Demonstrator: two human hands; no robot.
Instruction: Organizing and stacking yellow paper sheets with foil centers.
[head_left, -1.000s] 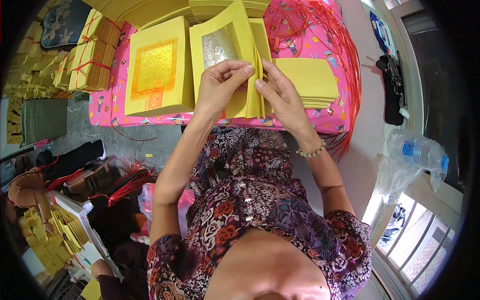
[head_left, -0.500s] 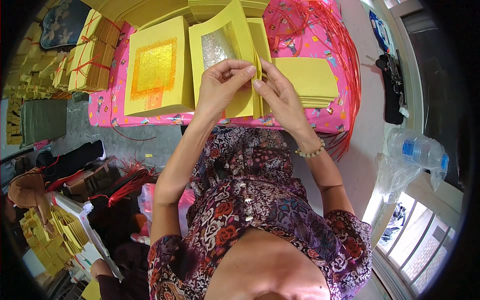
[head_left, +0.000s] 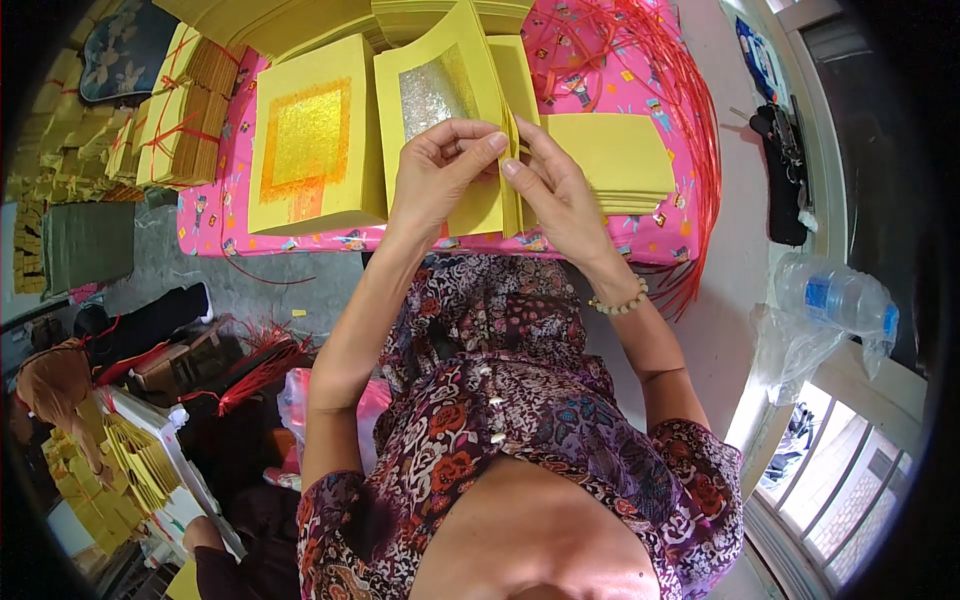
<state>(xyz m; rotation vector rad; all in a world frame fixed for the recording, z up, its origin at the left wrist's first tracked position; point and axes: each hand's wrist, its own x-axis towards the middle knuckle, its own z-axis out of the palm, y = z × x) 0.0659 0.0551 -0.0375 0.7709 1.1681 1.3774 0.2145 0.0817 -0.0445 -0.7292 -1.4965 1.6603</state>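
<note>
Both of my hands meet at the edge of a sheaf of yellow paper sheets (head_left: 485,75), which stands partly lifted on the table. A silver foil patch (head_left: 432,95) shows on its left-facing sheet. My left hand (head_left: 440,175) is closed, thumb and forefinger pinching the sheets' edge. From the other side my right hand (head_left: 565,200) presses its thumb against the edge, fingers behind the paper. Left of the sheaf sits a thick yellow paper stack (head_left: 370,130) with a gold foil square (head_left: 305,135) framed in orange. A lower yellow stack (head_left: 615,150) lies to the right.
The pink patterned table cover (head_left: 225,215) lies under everything. Red plastic strips (head_left: 690,130) hang over its right end. Tied yellow bundles (head_left: 170,135) are piled at the left. A clear plastic bottle (head_left: 835,300) is at the right. Another person's knee (head_left: 205,535) shows at lower left.
My hands and the sheaf stay almost in place, with only a slight shift to the left in the picture. My grip looks the same.
</note>
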